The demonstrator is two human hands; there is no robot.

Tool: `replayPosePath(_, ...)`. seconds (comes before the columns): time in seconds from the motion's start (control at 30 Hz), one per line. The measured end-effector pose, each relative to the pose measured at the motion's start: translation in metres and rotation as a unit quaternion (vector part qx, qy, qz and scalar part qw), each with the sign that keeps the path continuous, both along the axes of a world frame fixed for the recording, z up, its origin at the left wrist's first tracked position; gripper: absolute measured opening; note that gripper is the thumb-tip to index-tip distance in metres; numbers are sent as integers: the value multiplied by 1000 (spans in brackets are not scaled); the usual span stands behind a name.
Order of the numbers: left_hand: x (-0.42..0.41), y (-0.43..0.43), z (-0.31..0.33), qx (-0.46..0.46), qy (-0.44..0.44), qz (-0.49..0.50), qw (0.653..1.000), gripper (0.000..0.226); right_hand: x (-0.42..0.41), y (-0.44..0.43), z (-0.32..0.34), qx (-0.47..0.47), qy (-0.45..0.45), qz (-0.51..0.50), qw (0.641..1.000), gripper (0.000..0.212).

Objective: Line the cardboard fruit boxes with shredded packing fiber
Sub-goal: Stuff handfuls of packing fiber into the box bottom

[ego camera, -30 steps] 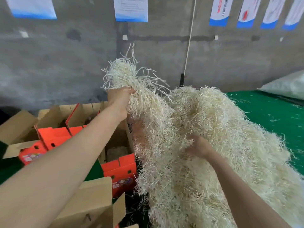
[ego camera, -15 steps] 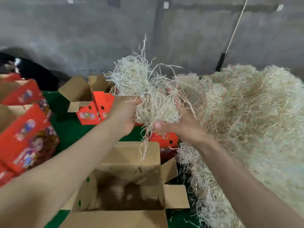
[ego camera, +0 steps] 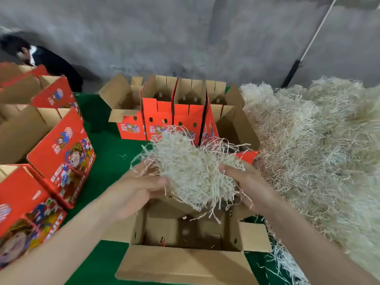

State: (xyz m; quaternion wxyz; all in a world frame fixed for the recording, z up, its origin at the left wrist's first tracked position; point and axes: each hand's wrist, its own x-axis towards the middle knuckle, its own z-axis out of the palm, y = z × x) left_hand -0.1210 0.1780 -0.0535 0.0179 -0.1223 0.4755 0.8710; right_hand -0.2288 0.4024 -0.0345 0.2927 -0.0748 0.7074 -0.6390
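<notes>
Head view, I see my left hand (ego camera: 135, 188) and right hand (ego camera: 246, 182) apart, each gripping a side of one fiber clump (ego camera: 189, 167) — held just above the open cardboard box (ego camera: 185, 262), loose fiber pile (ego camera: 308, 151) at right, red boxes (ego camera: 164, 112) behind.

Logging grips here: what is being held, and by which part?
A clump of shredded fiber, held between both hands: left hand at its left side, right hand at its right side, above the open box.
</notes>
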Motion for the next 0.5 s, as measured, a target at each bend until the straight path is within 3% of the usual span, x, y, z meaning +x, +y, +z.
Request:
replayPosePath(0.03,4,-5,4,29,3,-58,998,94,4,-1,-2,8,9,17,1000,80)
replayPosePath(0.1,6,-5,9,79,-44,-77,993,55,13,-9,-8,33,20,41,998,87)
replayPosePath(0.17,2,7,6,-20,-131,-44,990,33,22,-20,-15,31,-6,32,999,92)
replayPosePath(0.23,-2,15,-8,-147,-183,-31,972,62,28,-26,-20,-7,-75,-6,997,86)
replayPosePath(0.27,-4,16,-14,-186,-194,-28,963,73,26,-24,-23,-25,-100,-35,994,68)
replayPosePath(0.33,-2,9,-18,-221,-186,-22,957,58,21,-14,-30,-40,-134,-83,987,40)
replayPosePath(0.4,3,-1,-20,-226,-176,-21,958,39,16,-2,-38,-61,-160,-137,976,31)
replayPosePath(0.5,7,-5,-26,-187,-189,-25,964,55,17,4,-53,-72,-217,-145,963,30)
